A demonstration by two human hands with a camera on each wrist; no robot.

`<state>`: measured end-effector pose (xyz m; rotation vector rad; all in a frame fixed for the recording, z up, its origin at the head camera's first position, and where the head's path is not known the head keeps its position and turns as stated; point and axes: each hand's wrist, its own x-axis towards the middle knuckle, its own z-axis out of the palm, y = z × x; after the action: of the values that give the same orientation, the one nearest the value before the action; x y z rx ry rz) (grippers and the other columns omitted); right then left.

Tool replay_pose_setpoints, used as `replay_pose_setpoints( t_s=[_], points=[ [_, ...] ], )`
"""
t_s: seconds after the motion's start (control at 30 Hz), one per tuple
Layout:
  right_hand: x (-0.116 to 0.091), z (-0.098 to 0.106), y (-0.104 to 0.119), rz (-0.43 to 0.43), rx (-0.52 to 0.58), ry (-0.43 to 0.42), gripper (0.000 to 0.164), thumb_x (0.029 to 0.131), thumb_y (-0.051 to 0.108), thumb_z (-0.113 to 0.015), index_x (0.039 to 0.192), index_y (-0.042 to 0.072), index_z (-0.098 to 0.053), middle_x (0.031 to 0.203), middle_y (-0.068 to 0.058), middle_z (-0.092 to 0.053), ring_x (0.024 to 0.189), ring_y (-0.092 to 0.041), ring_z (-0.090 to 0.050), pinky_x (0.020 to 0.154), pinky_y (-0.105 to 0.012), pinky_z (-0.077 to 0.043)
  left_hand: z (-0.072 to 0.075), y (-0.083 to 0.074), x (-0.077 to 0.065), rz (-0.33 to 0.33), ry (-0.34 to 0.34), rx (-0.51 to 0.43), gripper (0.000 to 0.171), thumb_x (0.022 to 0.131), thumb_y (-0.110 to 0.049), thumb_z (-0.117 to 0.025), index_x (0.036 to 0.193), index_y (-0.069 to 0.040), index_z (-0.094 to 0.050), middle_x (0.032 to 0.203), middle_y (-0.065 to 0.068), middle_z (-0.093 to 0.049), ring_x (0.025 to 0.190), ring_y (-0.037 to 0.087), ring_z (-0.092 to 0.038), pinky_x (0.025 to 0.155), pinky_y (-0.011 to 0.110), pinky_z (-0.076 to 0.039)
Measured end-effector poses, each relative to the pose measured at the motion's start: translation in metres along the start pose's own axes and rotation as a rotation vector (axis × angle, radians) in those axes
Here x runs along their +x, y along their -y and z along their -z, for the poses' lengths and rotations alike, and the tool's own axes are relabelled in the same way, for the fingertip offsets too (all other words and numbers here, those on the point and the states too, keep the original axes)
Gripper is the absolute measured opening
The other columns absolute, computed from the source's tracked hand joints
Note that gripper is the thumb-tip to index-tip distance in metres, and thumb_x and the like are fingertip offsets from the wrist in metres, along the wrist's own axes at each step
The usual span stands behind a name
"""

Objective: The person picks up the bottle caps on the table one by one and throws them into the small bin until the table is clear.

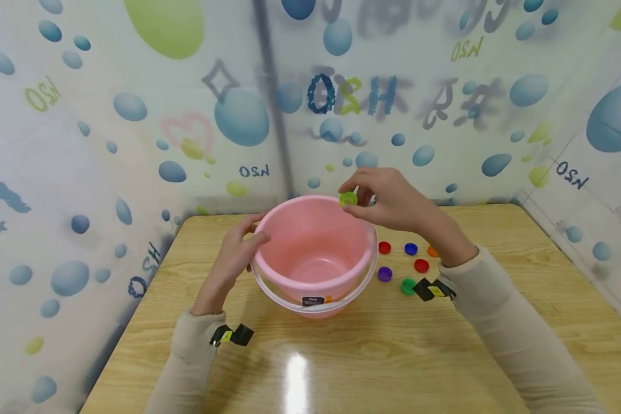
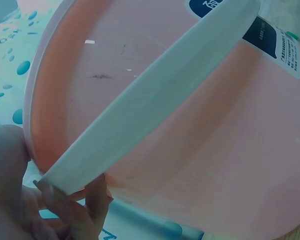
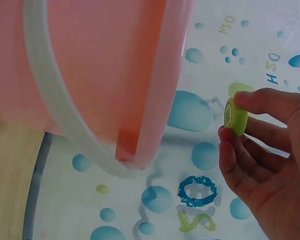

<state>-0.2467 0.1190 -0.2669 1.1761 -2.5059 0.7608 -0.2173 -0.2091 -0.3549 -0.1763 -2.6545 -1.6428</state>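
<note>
A pink bucket (image 1: 310,227) stands upright on the table, its white handle (image 2: 155,95) lowered across the front. My left hand (image 1: 233,253) grips the left side of the rim, thumb over the edge and the other fingers outside; in the left wrist view, fingertips are at the handle's end. Above the right rear of the rim, my right hand (image 1: 393,198) pinches a small yellow-green bottle cap (image 3: 236,117) between thumb and fingers. The bucket's visible floor is bare.
Right of the bucket lie several caps: red (image 1: 384,248), blue (image 1: 411,249), orange (image 1: 432,250), another red (image 1: 421,265), purple (image 1: 385,274) and green (image 1: 408,287). The wooden table (image 1: 393,356) meets a bubble-patterned wall covering (image 1: 419,115) behind.
</note>
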Motion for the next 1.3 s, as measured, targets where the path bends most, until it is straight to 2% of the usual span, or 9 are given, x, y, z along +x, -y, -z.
replay_pose_setpoints(
  t_s=[0.43,0.57,1.07,1.3],
  points=[
    [0.022,0.000,0.011,-0.007,0.013,0.076,0.027,0.092,0.021,-0.077,0.115,0.007,-0.075,0.105,-0.006,-0.072,0.082,-0.015,-0.069,0.075,-0.035,-0.060,0.000,0.002,0.002,-0.009,-0.005,0.000,0.051,0.096,-0.025,-0.061,0.147,-0.018,-0.056,0.122,0.018,-0.058,0.050,0.011,-0.051,0.043,0.030,-0.044],
    [0.030,-0.002,0.012,0.000,0.016,0.125,0.027,0.092,0.021,-0.076,0.116,0.007,-0.075,0.104,-0.006,-0.071,0.082,-0.015,-0.067,0.076,-0.034,-0.060,0.000,0.002,0.002,-0.007,-0.005,0.002,0.051,0.097,-0.025,-0.060,0.147,-0.019,-0.056,0.121,0.017,-0.059,0.050,0.012,-0.051,0.043,0.029,-0.044],
    [0.054,-0.003,0.023,0.066,-0.007,0.236,0.025,0.092,0.020,-0.075,0.113,0.007,-0.076,0.105,-0.007,-0.072,0.079,-0.015,-0.064,0.072,-0.031,-0.056,0.001,0.001,0.000,-0.003,-0.004,0.000,0.051,0.098,-0.026,-0.060,0.148,-0.021,-0.055,0.122,0.015,-0.059,0.050,0.013,-0.051,0.044,0.030,-0.045],
    [0.062,-0.005,0.027,0.081,-0.036,0.298,0.025,0.091,0.019,-0.075,0.113,0.008,-0.076,0.111,-0.007,-0.074,0.085,-0.018,-0.070,0.076,-0.031,-0.059,0.001,0.002,0.002,-0.008,-0.006,0.001,0.050,0.098,-0.025,-0.060,0.147,-0.020,-0.055,0.122,0.016,-0.060,0.050,0.012,-0.051,0.043,0.031,-0.045]
  ],
)
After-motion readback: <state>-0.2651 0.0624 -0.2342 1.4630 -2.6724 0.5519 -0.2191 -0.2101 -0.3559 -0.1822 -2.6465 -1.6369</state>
